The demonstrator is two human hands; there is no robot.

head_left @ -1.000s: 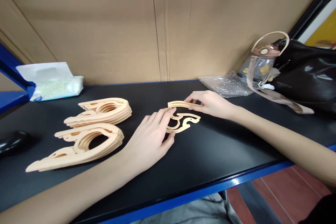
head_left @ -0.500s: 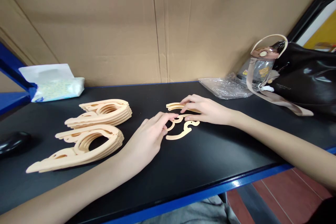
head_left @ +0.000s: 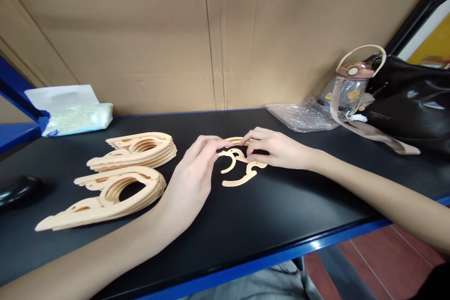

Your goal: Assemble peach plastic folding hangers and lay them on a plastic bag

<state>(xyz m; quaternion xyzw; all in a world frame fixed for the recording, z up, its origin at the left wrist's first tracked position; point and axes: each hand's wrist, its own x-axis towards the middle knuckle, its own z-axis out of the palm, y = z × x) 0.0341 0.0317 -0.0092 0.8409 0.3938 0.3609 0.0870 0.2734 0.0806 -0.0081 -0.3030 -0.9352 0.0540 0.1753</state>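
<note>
Cream plastic parts of a folding clothes hanger lie on the black tabletop in front of me. A hanger arm (head_left: pixel 236 140), slim and curved, is at the far side. My left hand (head_left: pixel 200 161) has its fingers closed at this arm's left end. Over its right end, my right hand (head_left: pixel 269 147) is bent with index finger and thumb; the contact is partly hidden. Between the hands lies the hanger hook (head_left: pixel 232 161), a curved piece. Closer to me rests a second hanger arm (head_left: pixel 241 181), its right end by my right thumb.
Two stacks of folded hangers, a rear stack (head_left: pixel 154 150) and a front stack (head_left: pixel 147 197), stand left. Beyond are a tissue pack (head_left: pixel 79 119) and a black mouse (head_left: pixel 19 191). At right lie a clear plastic bag (head_left: pixel 298 117), a strapped bottle (head_left: pixel 346 91) and a black bag (head_left: pixel 411 103).
My left hand has moved from the hook up and away to the far arm, uncovering more of the hook. My right fingers have shifted slightly; the near arm stays in place.
</note>
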